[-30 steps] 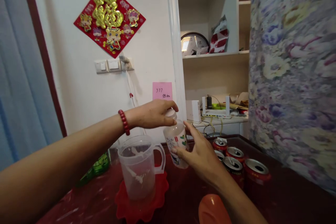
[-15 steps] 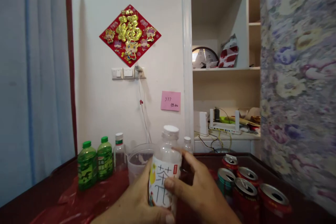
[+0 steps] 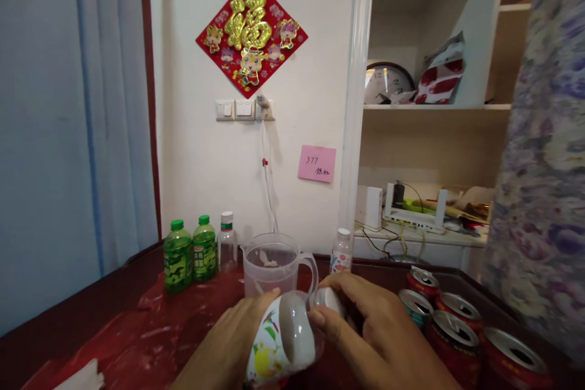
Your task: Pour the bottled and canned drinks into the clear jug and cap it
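A clear plastic bottle (image 3: 297, 329) with a white, fruit-printed label lies tilted in front of me, its neck pointing to the right. My left hand (image 3: 223, 341) is wrapped round the bottle's body from the left. The fingers of my right hand (image 3: 370, 329) close on the white cap (image 3: 329, 300), which sits at the bottle's neck. Whether the cap is loose or tight I cannot tell. Just behind the bottle stands a clear plastic pitcher (image 3: 256, 280), its handle to the right and a pale piece of something inside.
Two green bottles (image 3: 178, 259) and a clear white-capped bottle (image 3: 227, 250) stand at the back left on red plastic sheeting (image 3: 150, 323). Another small bottle (image 3: 340, 253) stands behind my right hand. Several opened drink cans (image 3: 454, 329) crowd the right side.
The bottle has tipped from upright to slanting right and sits lower. My right hand has moved from its label and shoulder onto the cap. The view has shifted, bringing the pitcher's handle into sight.
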`<action>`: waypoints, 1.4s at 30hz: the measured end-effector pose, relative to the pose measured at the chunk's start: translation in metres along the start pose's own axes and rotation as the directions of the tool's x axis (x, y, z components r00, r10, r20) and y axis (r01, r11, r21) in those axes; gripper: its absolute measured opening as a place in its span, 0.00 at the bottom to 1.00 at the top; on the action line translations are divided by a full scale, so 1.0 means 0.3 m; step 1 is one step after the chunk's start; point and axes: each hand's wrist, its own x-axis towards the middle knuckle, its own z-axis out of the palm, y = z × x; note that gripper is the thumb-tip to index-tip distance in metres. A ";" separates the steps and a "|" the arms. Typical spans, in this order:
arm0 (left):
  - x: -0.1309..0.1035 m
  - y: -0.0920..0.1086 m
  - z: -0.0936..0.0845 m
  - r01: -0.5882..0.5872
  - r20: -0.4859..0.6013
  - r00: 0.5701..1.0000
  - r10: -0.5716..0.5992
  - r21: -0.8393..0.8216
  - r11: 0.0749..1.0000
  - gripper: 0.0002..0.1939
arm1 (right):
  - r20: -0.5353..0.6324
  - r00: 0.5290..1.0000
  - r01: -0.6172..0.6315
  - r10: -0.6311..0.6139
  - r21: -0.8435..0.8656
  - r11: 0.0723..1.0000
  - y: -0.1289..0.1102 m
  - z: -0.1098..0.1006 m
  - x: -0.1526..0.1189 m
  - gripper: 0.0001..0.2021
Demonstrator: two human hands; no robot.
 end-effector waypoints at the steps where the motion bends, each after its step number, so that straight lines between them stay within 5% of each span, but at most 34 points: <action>1: -0.006 0.004 -0.006 0.000 0.008 1.000 0.000 -0.019 1.000 0.41 | -0.006 1.000 0.031 -0.031 0.016 0.999 -0.002 0.001 -0.002 0.11; 10: -0.059 0.021 -0.057 0.095 0.142 0.988 -0.058 -0.267 0.959 0.40 | -0.030 0.954 0.299 -0.298 0.067 0.952 -0.016 -0.055 -0.010 0.17; 14: -0.052 0.009 -0.122 0.117 0.062 0.993 -0.104 -0.259 0.959 0.42 | -0.186 0.943 0.298 -0.274 0.112 0.948 0.017 -0.056 0.002 0.16; 19: 0.014 -0.075 -0.291 0.079 -0.143 0.988 -0.058 0.147 0.986 0.44 | -0.307 0.940 0.213 -0.148 0.189 0.959 0.027 -0.045 0.009 0.15; 25: 0.121 -0.182 -0.434 0.099 -0.161 0.987 0.012 0.662 0.743 0.37 | -0.298 0.952 0.153 -0.072 0.259 0.953 0.026 -0.048 0.007 0.14; 33: 0.218 -0.183 -0.463 0.009 -0.076 0.988 0.136 0.901 0.433 0.34 | -0.245 0.968 0.113 -0.055 0.230 0.967 0.063 -0.065 -0.005 0.15; 42: 0.268 -0.155 -0.465 -0.071 0.010 0.975 0.223 0.960 0.270 0.30 | -0.296 0.950 0.151 -0.101 0.154 0.976 0.053 -0.079 -0.010 0.14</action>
